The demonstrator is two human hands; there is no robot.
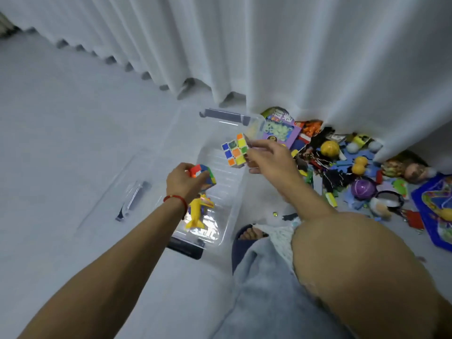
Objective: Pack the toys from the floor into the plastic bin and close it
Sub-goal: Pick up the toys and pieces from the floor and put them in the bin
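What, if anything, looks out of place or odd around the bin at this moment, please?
A tiny marble-like bead lies alone on the bare floor, apart from the toy pile by the curtain, so it is easily overlooked.

clear glossy plastic bin (234,192), white cloth curtain (293,57)

Lighting: even, cool and diffuse, fairly bright; source not seen. Shadows: soft and faint, darkest in the folds at the hem of the white curtain (293,57). Glare: small highlights on the clear plastic bin (234,192). Focus: soft throughout, with compression smear; toy pile (354,167) detail was muddy. Distortion: wide-angle bending toward the edges, forearms stretched.
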